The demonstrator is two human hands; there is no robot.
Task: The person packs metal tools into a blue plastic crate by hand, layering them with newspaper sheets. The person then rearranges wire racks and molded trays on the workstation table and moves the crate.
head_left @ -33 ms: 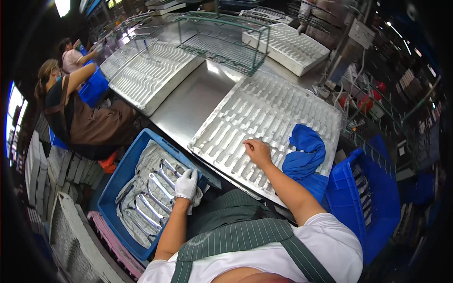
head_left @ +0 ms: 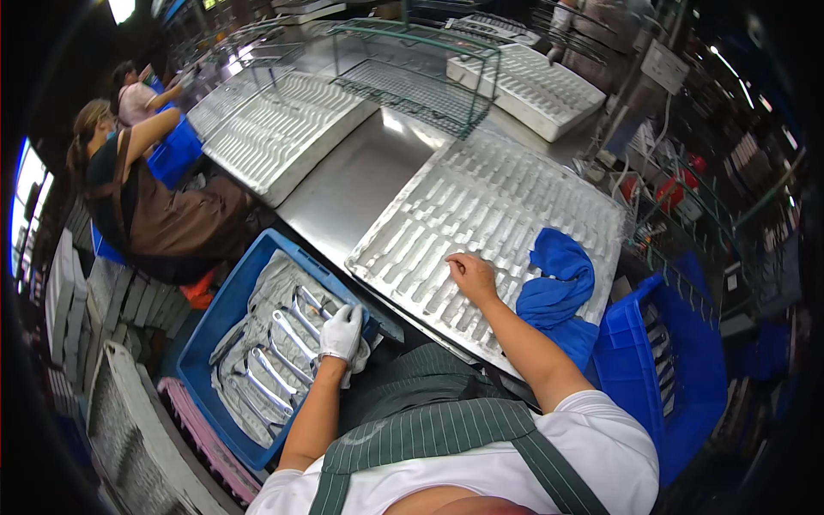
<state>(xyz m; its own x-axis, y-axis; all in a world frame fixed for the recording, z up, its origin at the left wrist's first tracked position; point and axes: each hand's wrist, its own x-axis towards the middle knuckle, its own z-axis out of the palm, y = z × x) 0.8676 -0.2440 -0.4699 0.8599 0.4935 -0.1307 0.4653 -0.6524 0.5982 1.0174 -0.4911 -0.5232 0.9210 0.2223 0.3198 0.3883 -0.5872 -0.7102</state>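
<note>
Little has shifted: beside the gloved left hand [head_left: 342,335], wrenches [head_left: 275,374] lie unmoved in the blue bin [head_left: 319,271]; well apart, the bare right hand [head_left: 474,279] meets the white tray [head_left: 515,180]; I cannot tell either's grip.

Shiny silver wrenches [head_left: 275,371] lie slanted in a loose row — roughly side by side — on a crumpled grey cloth [head_left: 273,279] inside the blue bin [head_left: 215,421]. The pale tray [head_left: 515,184] rests flat on the desk [head_left: 343,184], long hollows facing up.
</note>
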